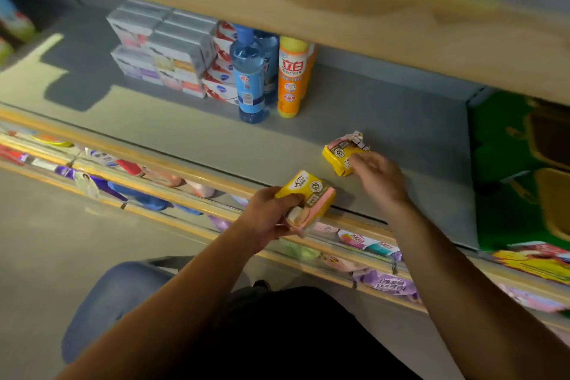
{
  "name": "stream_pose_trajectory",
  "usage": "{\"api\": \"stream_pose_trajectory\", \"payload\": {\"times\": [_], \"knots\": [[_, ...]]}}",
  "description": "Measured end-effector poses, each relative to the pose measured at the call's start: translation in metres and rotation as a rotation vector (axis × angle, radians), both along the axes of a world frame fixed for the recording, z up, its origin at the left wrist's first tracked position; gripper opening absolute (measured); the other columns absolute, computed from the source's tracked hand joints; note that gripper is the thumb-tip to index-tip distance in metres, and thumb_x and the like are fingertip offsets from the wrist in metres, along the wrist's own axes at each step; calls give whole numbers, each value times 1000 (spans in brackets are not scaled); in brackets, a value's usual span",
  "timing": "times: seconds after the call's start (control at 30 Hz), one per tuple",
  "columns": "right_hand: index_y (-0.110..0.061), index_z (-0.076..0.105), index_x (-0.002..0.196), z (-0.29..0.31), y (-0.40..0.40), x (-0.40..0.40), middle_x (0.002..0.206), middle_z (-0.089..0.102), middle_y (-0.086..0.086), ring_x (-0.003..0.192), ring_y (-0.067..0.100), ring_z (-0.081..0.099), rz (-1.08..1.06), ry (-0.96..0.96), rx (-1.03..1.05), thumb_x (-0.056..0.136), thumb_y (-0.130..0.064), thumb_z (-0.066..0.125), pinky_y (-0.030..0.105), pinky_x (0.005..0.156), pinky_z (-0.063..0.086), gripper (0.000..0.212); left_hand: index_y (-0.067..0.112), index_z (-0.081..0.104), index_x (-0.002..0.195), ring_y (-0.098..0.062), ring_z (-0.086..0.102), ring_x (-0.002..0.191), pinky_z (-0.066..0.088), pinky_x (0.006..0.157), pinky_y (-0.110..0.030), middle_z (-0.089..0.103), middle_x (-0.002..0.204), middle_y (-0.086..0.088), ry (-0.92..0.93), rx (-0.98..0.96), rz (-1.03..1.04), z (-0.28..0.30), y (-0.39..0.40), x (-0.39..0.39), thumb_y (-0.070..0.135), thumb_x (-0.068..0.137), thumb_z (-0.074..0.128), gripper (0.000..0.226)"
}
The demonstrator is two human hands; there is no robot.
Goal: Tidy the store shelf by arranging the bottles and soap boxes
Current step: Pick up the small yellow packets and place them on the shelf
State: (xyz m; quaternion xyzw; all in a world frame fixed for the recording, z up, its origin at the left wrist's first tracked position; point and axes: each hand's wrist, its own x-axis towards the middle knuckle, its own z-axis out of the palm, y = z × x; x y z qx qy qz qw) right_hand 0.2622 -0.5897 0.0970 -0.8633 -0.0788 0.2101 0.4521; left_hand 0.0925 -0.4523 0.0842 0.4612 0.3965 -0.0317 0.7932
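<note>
My left hand [267, 215] grips a yellow and pink soap pack [308, 194] at the front edge of the grey shelf [185, 129]. A second yellow soap pack [340, 153] lies on the shelf to the right, and my right hand [381, 177] touches its near side with fingers bent over it. At the back stand a blue bottle [249, 77] and an orange bottle [291, 77], side by side and upright. Stacked soap boxes [166, 52] sit to their left, with red and white boxes [220, 71] beside them.
A wooden shelf board [339, 3] overhangs the top of the view. Green packaging [518, 170] fills the shelf's right end. A lower shelf [216, 207] with a wooden rail holds several colourful packs. My knee [117, 293] is at lower left.
</note>
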Motion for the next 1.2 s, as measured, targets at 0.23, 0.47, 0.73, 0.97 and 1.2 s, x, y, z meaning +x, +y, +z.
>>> {"api": "stream_pose_trajectory", "payload": {"times": [0.23,0.47,0.73,0.97,1.2], "knots": [[-11,35,149,-22,43,42,153,33,17,141,33,30,-12,-2,-546,83,-69,57,40,112,22,90,14,66,104,-22,74,70,56,56,-32,76,84,-8,33,65,134,-8,55,-30,19,88,68,17],[-7,53,123,-14,43,13,123,62,11,104,27,61,-225,-48,-106,71,-20,85,19,77,48,62,12,65,109,-27,74,85,60,73,-41,75,94,-11,46,59,119,-13,72,-44,17,89,67,21],[-29,64,117,-1,-48,-84,105,74,-4,93,16,72,-351,214,510,78,5,73,34,67,60,53,10,63,112,-30,70,90,58,79,-52,72,103,-16,93,-25,-66,-25,36,-53,7,89,63,23],[3,64,114,-45,-195,-204,108,64,24,96,37,63,-776,525,773,81,2,61,46,80,55,33,11,64,98,-27,71,66,56,63,-40,73,82,-13,177,90,-400,-47,-70,-62,14,78,71,21],[-12,66,121,-82,-334,-347,109,70,10,95,28,67,-1249,491,761,90,-8,63,39,65,59,32,11,63,101,-33,70,71,60,63,-50,72,85,-12,222,323,-714,-69,-211,-98,10,84,69,18]]}}
